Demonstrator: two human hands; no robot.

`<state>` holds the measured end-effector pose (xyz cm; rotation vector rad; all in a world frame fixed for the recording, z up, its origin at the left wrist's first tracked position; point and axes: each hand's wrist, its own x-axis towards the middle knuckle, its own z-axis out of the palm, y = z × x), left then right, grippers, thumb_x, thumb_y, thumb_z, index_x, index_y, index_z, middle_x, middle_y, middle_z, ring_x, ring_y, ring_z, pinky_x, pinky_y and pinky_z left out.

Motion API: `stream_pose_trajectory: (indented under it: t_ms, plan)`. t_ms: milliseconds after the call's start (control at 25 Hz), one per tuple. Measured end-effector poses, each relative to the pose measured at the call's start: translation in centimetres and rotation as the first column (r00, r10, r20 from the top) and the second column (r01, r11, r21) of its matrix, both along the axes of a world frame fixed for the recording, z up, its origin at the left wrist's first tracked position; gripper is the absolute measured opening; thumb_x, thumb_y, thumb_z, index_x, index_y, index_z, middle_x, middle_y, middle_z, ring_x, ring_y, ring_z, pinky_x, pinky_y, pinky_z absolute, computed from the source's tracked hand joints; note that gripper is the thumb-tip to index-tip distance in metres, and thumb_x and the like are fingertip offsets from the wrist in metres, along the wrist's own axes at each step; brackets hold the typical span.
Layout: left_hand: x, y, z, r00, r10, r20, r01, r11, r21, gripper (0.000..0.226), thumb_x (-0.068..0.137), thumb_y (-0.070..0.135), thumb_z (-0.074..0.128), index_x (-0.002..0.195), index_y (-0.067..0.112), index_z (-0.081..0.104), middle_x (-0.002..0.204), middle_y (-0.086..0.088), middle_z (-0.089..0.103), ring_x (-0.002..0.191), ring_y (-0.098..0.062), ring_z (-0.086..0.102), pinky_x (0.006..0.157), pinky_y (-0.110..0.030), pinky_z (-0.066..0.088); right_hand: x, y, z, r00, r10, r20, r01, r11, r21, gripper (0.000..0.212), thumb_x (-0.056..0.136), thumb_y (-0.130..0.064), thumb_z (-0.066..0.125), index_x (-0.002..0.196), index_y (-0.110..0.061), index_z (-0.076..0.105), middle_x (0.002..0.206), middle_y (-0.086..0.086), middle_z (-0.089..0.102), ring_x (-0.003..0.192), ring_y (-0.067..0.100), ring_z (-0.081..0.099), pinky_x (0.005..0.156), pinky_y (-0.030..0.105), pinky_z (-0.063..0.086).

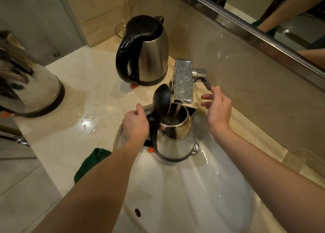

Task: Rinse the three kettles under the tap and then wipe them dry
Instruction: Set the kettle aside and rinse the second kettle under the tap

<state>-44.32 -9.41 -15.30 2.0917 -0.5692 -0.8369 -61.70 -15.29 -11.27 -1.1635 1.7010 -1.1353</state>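
A steel kettle [175, 139] with its black lid raised stands in the white sink [193, 188] under the chrome tap [183, 81]. Water runs from the tap into its mouth. My left hand [136, 122] grips its black handle. My right hand [217, 106] touches the tap lever [204, 80] with its fingertips, the other fingers spread loosely. A second steel kettle [146, 51] with a shut black lid stands on the counter behind the sink. A third steel kettle [28, 78] sits at the left edge of the counter, partly out of view.
A dark green cloth [89, 164] lies on the marble counter [79, 99] left of the sink. A glass bowl [120, 30] sits behind the second kettle. The counter is wet. A mirror [272, 12] runs along the wall on the right.
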Motion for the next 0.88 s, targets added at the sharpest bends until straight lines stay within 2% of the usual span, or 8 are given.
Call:
stream_pose_trajectory:
  t_ms: [320,520,560,680,760,840,880]
  plan:
    - [0.03,-0.07,0.08,1.0,0.005,0.012,-0.005,1.0,0.017,0.053,0.103,0.039,0.035,0.056,0.014,0.038,0.056,-0.003,0.037,0.053,-0.016,0.039,0.054,-0.031,0.033,-0.05,-0.04,0.22,0.999,-0.015,-0.035,0.015,1.0,0.015,0.035,0.104,-0.041,0.034,0.076,-0.036,0.056,0.088,0.004,0.068,0.074,0.02,0.061,0.072,0.035,0.045]
    - [0.08,-0.06,0.08,1.0,0.005,0.015,-0.005,1.0,0.012,0.053,0.103,0.038,0.036,0.056,0.012,0.039,0.056,-0.003,0.039,0.053,-0.016,0.039,0.052,-0.031,0.033,0.27,0.14,0.08,0.996,-0.027,-0.088,0.029,1.0,0.012,0.04,0.102,-0.043,0.035,0.069,-0.032,0.056,0.081,0.002,0.067,0.079,0.03,0.064,0.076,0.043,0.048]
    - [0.09,-0.07,0.06,1.0,0.004,0.012,-0.004,1.0,0.012,0.054,0.103,0.038,0.036,0.056,0.012,0.04,0.056,-0.003,0.039,0.053,-0.017,0.039,0.053,-0.031,0.033,0.3,0.21,0.02,0.995,-0.028,-0.095,0.029,1.0,0.008,0.043,0.102,-0.043,0.035,0.069,-0.028,0.058,0.081,0.001,0.067,0.081,0.032,0.065,0.077,0.044,0.049]
    - [-0.02,0.04,-0.04,1.0,0.0,0.015,0.0,1.0,0.003,0.054,0.103,0.039,0.036,0.056,0.013,0.04,0.055,-0.003,0.038,0.052,-0.016,0.039,0.055,-0.03,0.034,0.5,0.31,-0.16,0.994,-0.005,-0.112,0.005,1.0,0.004,0.059,0.103,-0.042,0.035,0.081,0.005,0.062,0.081,-0.002,0.067,0.084,0.032,0.066,0.072,0.039,0.046]
    - [0.01,0.08,-0.04,1.0,-0.001,0.012,0.001,1.0,-0.001,0.054,0.104,0.039,0.036,0.057,0.013,0.039,0.055,-0.003,0.037,0.052,-0.016,0.039,0.055,-0.029,0.034,0.58,0.52,-0.2,0.994,0.013,-0.112,-0.013,1.0,-0.006,0.062,0.103,-0.042,0.035,0.087,0.011,0.062,0.081,0.01,0.067,0.083,0.035,0.064,0.066,0.035,0.041]
    - [-0.06,0.06,0.07,1.0,-0.002,0.009,0.002,1.0,0.004,0.054,0.104,0.039,0.036,0.057,0.013,0.039,0.055,-0.003,0.037,0.052,-0.015,0.038,0.054,-0.029,0.033,0.63,0.77,-0.19,0.994,0.03,-0.105,-0.032,0.999,-0.019,0.06,0.103,-0.042,0.035,0.09,0.01,0.062,0.09,0.025,0.066,0.08,0.038,0.062,0.064,0.034,0.038]
    - [-0.06,0.08,0.13,1.0,0.0,0.015,0.0,1.0,0.005,0.054,0.104,0.038,0.036,0.056,0.013,0.039,0.055,-0.003,0.037,0.051,-0.015,0.038,0.053,-0.028,0.033,0.76,0.95,-0.17,0.993,0.043,-0.11,-0.045,0.999,-0.019,0.059,0.103,-0.042,0.035,0.093,0.008,0.065,0.092,0.026,0.065,0.078,0.037,0.061,0.064,0.033,0.039]
